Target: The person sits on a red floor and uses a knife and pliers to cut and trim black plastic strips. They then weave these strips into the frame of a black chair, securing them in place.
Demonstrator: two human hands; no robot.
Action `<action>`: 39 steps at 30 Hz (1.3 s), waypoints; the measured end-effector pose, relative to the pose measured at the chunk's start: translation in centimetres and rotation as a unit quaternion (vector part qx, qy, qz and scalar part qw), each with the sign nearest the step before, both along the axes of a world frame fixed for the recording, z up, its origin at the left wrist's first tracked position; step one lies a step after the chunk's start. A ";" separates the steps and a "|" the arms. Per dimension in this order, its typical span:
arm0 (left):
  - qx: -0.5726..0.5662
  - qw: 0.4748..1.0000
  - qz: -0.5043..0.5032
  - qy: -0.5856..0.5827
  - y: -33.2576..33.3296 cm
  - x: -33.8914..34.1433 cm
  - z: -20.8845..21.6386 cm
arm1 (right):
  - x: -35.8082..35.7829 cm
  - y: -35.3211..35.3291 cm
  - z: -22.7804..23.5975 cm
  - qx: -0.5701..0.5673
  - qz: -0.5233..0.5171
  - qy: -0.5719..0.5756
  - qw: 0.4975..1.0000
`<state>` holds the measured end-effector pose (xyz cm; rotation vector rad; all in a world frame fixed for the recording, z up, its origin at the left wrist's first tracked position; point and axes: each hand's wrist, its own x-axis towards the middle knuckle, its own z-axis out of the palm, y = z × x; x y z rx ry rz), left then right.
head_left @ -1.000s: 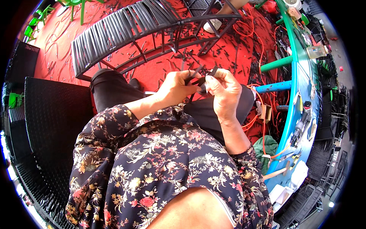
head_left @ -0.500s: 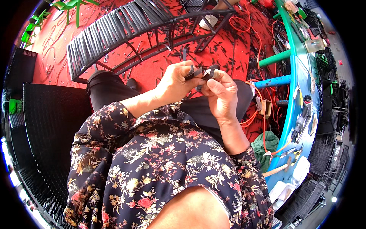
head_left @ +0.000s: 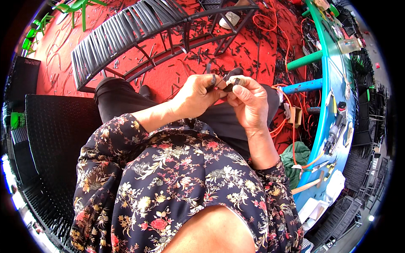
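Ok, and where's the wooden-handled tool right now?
In the head view, the wooden-handled tool is at lower right on the blue tabletop, its handle jutting past the left edge, just above the white box and below the green bundle.

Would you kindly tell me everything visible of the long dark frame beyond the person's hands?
The long dark frame is open-sided, with rails and struts. Close-set dark bands cover its top toward the left; the right portion is largely bare. It looks curved, though the fisheye may exaggerate that, and its material is unclear. It rests on the red floor, beyond the left knee. Neither the left hand nor the right hand touches it; the knee may.
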<state>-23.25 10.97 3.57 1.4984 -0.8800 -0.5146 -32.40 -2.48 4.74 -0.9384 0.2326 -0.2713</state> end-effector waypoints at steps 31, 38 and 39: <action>0.074 0.995 0.015 0.071 -0.9 -0.9 1.3 | -0.1 0.1 -1.1 -0.317 -0.149 -0.058 0.935; 0.061 0.984 0.096 0.136 -1.4 -1.9 0.2 | -2.9 -4.5 -1.6 -0.283 -0.124 -0.012 0.951; 0.048 0.986 0.085 0.133 -1.5 -1.8 0.2 | -4.3 -6.9 -1.3 -0.323 -0.148 -0.012 0.935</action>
